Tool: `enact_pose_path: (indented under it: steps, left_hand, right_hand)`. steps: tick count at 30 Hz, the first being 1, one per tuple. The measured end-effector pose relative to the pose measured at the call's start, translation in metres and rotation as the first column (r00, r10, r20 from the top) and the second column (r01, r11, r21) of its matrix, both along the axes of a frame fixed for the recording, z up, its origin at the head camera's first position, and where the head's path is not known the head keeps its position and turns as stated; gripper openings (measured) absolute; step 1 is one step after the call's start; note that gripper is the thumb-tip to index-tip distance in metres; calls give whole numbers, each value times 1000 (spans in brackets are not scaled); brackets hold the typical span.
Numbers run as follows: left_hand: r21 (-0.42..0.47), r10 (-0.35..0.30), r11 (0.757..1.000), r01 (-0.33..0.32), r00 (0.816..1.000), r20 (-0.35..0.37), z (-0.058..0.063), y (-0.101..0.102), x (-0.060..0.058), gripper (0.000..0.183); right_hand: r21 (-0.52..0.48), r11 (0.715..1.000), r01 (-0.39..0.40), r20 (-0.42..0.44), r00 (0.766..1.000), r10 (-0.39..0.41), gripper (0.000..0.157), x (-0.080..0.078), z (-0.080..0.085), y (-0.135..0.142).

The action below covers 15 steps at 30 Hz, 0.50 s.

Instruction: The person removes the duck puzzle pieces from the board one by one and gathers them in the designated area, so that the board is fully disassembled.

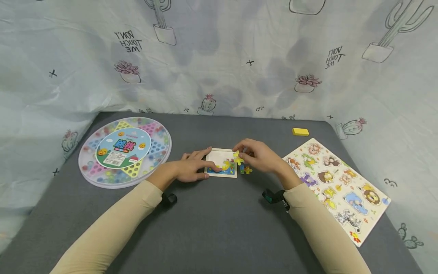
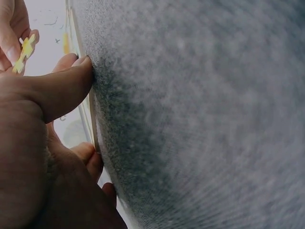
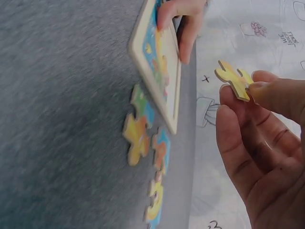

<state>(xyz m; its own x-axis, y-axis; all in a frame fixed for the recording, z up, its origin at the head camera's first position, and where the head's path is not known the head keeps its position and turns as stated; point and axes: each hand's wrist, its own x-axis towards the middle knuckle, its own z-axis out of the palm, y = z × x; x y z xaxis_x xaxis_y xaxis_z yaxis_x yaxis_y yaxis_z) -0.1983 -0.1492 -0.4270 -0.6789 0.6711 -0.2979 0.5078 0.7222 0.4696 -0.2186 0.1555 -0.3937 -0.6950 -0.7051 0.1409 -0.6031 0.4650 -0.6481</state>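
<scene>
A small wooden jigsaw tray (image 1: 221,176) lies on the grey table, its lower part filled with colourful pieces and its upper part showing bare wood. My left hand (image 1: 192,167) rests at the tray's left side, fingers spread, one fingertip on the fitted pieces. Over the tray's right edge, my right hand (image 1: 259,155) pinches a yellow jigsaw piece (image 3: 233,80) between thumb and fingers, raised off the table. Loose jigsaw pieces (image 3: 138,131) lie on the table just right of the tray, below that hand. In the left wrist view, my left thumb (image 2: 66,88) touches the tray's edge.
A round Chinese checkers box (image 1: 124,152) lies on the left. To the right, a wooden animal puzzle board (image 1: 337,188) lies partly behind my right forearm. A yellow block (image 1: 300,132) sits near the back edge, before a hanging patterned cloth (image 1: 226,57).
</scene>
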Motion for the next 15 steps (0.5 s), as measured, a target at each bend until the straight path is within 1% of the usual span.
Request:
enact_pose_path:
  steps: [4, 9, 12, 15]
  left_hand:
    - [-9, 1, 1000, -1, 1000, 6, -4, 4, -2, 39]
    - [-16, -14, 1000, 13, 1000, -25, 0, 6, -2, 39]
    - [-27, -19, 999, 18, 999, -38, 1, 3, -1, 38]
    - [-19, -19, 1000, 19, 999, -33, 1, 0, 1, 38]
  right_hand:
    - [0, 1000, 5, -10, 1000, -5, 23, 4, -3, 12]
    - [8, 999, 32, -42, 999, -31, 22, 9, -4, 27]
    - [8, 999, 42, -34, 999, -42, 22, 11, -4, 34]
    - [-7, 999, 50, -16, 999, -51, 22, 12, -6, 40]
